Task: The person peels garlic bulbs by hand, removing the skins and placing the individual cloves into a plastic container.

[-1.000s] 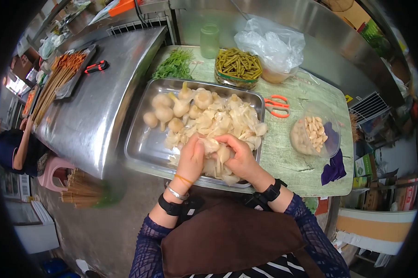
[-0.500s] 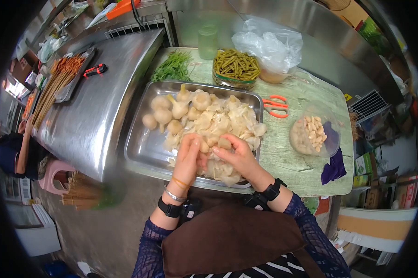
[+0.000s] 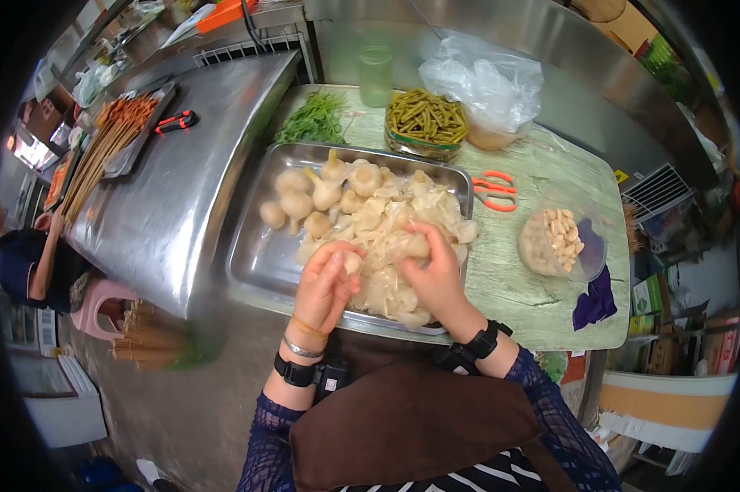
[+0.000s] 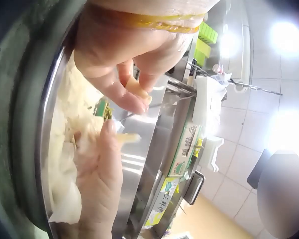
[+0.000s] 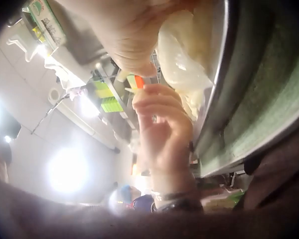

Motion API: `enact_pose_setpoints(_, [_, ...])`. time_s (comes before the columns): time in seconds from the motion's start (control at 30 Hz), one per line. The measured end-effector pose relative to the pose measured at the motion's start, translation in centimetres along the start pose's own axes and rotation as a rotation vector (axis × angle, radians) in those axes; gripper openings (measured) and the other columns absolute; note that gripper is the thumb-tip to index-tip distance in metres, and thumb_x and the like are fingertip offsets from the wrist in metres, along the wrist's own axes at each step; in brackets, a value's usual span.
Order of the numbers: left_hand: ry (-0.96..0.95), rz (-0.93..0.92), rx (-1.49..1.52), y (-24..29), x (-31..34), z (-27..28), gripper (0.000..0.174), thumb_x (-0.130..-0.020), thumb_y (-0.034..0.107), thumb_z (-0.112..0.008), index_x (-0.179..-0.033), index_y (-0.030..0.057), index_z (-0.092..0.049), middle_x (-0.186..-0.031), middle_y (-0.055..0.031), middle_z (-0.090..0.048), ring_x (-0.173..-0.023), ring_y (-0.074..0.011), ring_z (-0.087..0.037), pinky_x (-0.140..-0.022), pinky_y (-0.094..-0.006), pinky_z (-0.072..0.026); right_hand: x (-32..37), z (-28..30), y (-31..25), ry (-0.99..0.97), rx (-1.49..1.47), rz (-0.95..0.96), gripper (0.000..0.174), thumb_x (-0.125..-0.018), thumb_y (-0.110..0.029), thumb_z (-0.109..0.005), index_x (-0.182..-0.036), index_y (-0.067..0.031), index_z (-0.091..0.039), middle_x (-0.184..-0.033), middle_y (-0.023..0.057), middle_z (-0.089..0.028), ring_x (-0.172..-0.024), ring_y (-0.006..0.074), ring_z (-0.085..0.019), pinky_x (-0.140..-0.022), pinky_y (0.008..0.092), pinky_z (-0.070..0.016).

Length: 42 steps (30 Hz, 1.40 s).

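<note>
Over the front of a steel tray (image 3: 251,275), the left hand (image 3: 323,287) pinches a pale garlic clove (image 3: 352,262); the left wrist view shows this clove (image 4: 136,88) between thumb and fingers. To its right, the right hand (image 3: 437,275) has its fingers curled round a pale piece (image 3: 413,246), seen in the left wrist view as a slim piece (image 4: 128,138) by the thumb. Beneath both hands lies a heap of papery skins (image 3: 378,283). Whole garlic bulbs (image 3: 326,190) lie at the tray's back left.
Right of the tray are orange-handled scissors (image 3: 494,191), a clear tub of peeled cloves (image 3: 562,238) and a purple cloth (image 3: 594,302). Behind it stand cut green beans (image 3: 426,119), green herbs (image 3: 313,120), a plastic bag (image 3: 489,82) and a green cup (image 3: 376,78). Another person (image 3: 34,262) is at far left.
The hands, close together over the skins before, have moved apart. The left hand has kept a clove at its fingertips; the right has moved slightly up and away with a pale piece.
</note>
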State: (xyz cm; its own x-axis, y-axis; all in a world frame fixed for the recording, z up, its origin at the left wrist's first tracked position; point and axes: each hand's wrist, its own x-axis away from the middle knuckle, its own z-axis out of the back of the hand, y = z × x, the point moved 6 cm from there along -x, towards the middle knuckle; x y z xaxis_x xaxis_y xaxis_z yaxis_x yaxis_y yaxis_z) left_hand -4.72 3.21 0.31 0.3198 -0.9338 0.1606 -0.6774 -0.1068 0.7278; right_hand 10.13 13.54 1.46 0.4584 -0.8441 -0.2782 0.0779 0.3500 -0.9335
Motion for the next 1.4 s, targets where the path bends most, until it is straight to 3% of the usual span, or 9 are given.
enact_pose_setpoints(0.2, [0.043,0.003,0.004,-1.3,-1.1,0.9,0.020,-0.100,0.025,-0.055,-0.103,0.0053,-0.060,-0.084,-0.0020,-0.062,-0.063,-0.0077,-0.056,-0.056,-0.0202,-0.0480,0.2,-0.6,-4.7,-0.088,0.502,0.338,0.068,-0.064,-0.031,-0.083,-0.124,-0.0096,-0.058,-0.135,0.0230,-0.040,-0.118,0.0369,-0.049,-0.099,0.0443,-0.0399])
enact_pose_setpoints(0.4, [0.084,0.003,-0.069,-1.7,-1.1,0.5,0.015,-0.096,0.021,-0.062,-0.097,0.0063,-0.060,-0.079,-0.0009,-0.062,-0.062,-0.0083,-0.058,-0.056,-0.0220,-0.0495,0.7,-0.4,-6.5,-0.063,0.433,0.553,0.037,-0.072,-0.026,-0.078,-0.104,-0.0107,-0.069,-0.109,0.0103,-0.059,-0.100,0.0286,-0.056,-0.089,0.0394,-0.0400])
enact_pose_setpoints(0.5, [0.106,-0.025,-0.144,-1.6,-1.0,-0.1,0.012,-0.095,0.017,-0.064,-0.095,0.0059,-0.059,-0.078,-0.0007,-0.062,-0.062,-0.0075,-0.057,-0.056,-0.0221,-0.0496,0.6,-1.2,-5.2,-0.172,0.334,0.468,0.017,-0.076,-0.018,-0.074,-0.092,-0.0111,-0.071,-0.085,0.0024,-0.063,-0.084,0.0226,-0.058,-0.080,0.0375,-0.0398])
enact_pose_setpoints(0.8, [0.085,-0.085,-0.347,-1.8,-0.9,-0.1,0.011,-0.092,0.011,-0.066,-0.098,0.0037,-0.061,-0.077,-0.0011,-0.063,-0.062,-0.0067,-0.057,-0.056,-0.0211,-0.0493,0.6,-1.1,-6.3,-0.136,0.397,0.567,0.007,-0.074,-0.012,-0.072,-0.076,-0.0099,-0.065,-0.067,0.0023,-0.059,-0.065,0.0224,-0.057,-0.070,0.0371,-0.0407])
enact_pose_setpoints(0.9, [0.075,-0.032,-0.422,-1.9,-0.8,-0.3,0.014,-0.092,0.010,-0.067,-0.102,0.0021,-0.062,-0.079,-0.0017,-0.063,-0.063,-0.0073,-0.058,-0.058,-0.0209,-0.0496,0.2,-1.0,-5.6,-0.212,0.388,0.450,0.009,-0.073,-0.008,-0.072,-0.075,-0.0072,-0.063,-0.068,0.0037,-0.058,-0.064,0.0201,-0.058,-0.068,0.0342,-0.0437])
enact_pose_setpoints(0.97, [0.050,0.007,-0.420,-2.2,-0.7,-0.2,0.018,-0.091,0.009,-0.067,-0.106,0.0003,-0.063,-0.087,-0.0040,-0.064,-0.066,-0.0081,-0.059,-0.059,-0.0216,-0.0504,0.5,-1.0,-3.2,-0.156,0.105,0.164,0.009,-0.074,-0.005,-0.072,-0.075,-0.0051,-0.062,-0.069,0.0039,-0.059,-0.064,0.0167,-0.058,-0.065,0.0303,-0.0454])
enact_pose_setpoints(1.07, [0.125,-0.198,-0.293,-0.7,-0.1,-1.6,0.022,-0.090,0.004,-0.067,-0.110,-0.0026,-0.063,-0.106,-0.0087,-0.062,-0.075,-0.0099,-0.061,-0.063,-0.0231,-0.0526,0.5,-1.1,-1.5,-0.109,-0.090,-0.024,0.008,-0.076,-0.002,-0.071,-0.077,-0.0026,-0.062,-0.071,0.0036,-0.059,-0.066,0.0117,-0.056,-0.063,0.0252,-0.0465])
enact_pose_setpoints(1.17, [-0.047,-0.414,-0.627,-0.8,0.0,-1.7,0.026,-0.089,0.000,-0.066,-0.114,-0.0046,-0.062,-0.121,-0.0116,-0.056,-0.084,-0.0120,-0.062,-0.067,-0.0241,-0.0541,0.5,-1.0,-1.0,-0.111,-0.168,-0.039,0.008,-0.079,-0.002,-0.070,-0.081,-0.0019,-0.063,-0.075,0.0023,-0.060,-0.068,0.0093,-0.055,-0.063,0.0238,-0.0465])
enact_pose_setpoints(1.4, [-0.024,-0.102,-0.366,-2.1,-0.6,-0.1,0.026,-0.097,0.010,-0.057,-0.118,-0.0040,-0.061,-0.107,-0.0082,-0.066,-0.084,-0.0118,-0.064,-0.076,-0.0252,-0.0536,0.7,-0.8,1.1,-0.078,-0.479,-0.285,0.006,-0.088,-0.005,-0.064,-0.093,-0.0012,-0.061,-0.082,-0.0028,-0.058,-0.072,0.0035,-0.053,-0.065,0.0183,-0.0443])
